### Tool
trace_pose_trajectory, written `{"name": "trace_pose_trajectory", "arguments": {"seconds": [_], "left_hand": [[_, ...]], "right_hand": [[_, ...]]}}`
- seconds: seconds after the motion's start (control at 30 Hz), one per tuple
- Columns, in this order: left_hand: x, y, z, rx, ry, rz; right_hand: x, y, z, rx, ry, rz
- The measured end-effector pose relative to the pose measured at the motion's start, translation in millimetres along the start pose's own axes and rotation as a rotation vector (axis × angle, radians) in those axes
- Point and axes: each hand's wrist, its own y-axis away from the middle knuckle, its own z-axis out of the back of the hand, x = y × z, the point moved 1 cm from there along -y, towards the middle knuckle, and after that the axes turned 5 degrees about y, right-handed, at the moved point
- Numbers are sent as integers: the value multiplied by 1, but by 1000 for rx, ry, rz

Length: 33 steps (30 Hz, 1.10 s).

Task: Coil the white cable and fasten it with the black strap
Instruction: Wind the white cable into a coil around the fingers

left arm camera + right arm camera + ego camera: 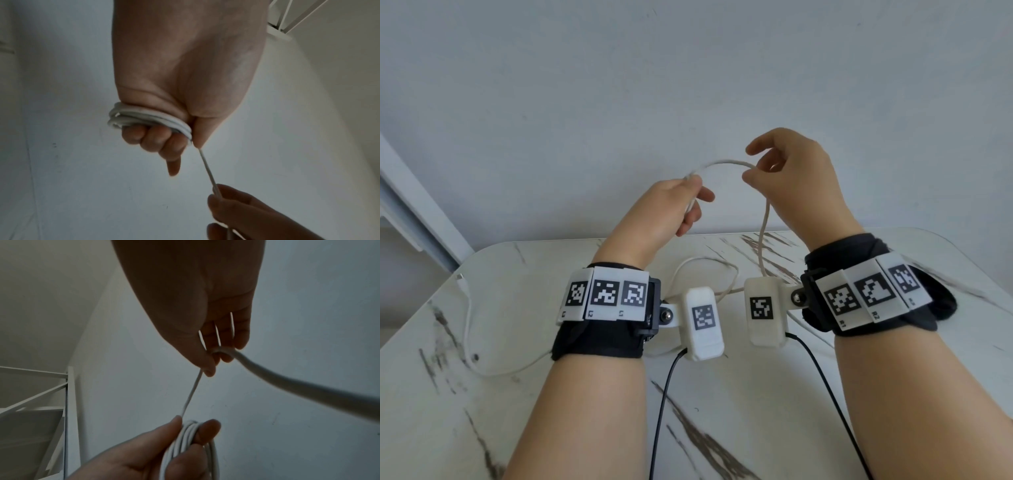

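Observation:
Both hands are raised above the marble table [756, 394]. My left hand [681, 202] grips several loops of the white cable [148, 118], its fingers curled round the coil [189, 441]. From there the cable [722, 163] arcs to my right hand [753, 171], which pinches it between thumb and fingers [213, 356]. Past that hand the cable hangs down [765, 233] to the table, where the slack lies in loose bends [482, 371] with a plug end [460, 277] at the left edge. No black strap is in view.
Black sensor leads [664, 404] run from the wrist cameras toward me across the table. A white metal frame [41, 394] stands to the left by the pale wall [688, 85].

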Motion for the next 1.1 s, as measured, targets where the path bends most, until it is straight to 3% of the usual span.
{"name": "trace_pose_trajectory", "arguments": {"seconds": [0.43, 0.53, 0.63, 0.73, 0.9, 1.1], "left_hand": [[7, -6, 21, -404, 284, 44], [7, -6, 20, -353, 283, 34], [5, -4, 15, -184, 321, 21], [3, -4, 13, -20, 406, 11], [1, -3, 12, 27, 504, -8], [2, -6, 15, 32, 751, -62]], "right_hand": [[-8, 4, -9, 292, 52, -108], [-10, 3, -12, 233, 73, -121], [-12, 1, -10, 95, 56, -146], [-14, 2, -10, 65, 48, -159], [-15, 3, -16, 135, 93, -166], [-12, 9, -27, 364, 120, -151]]}}
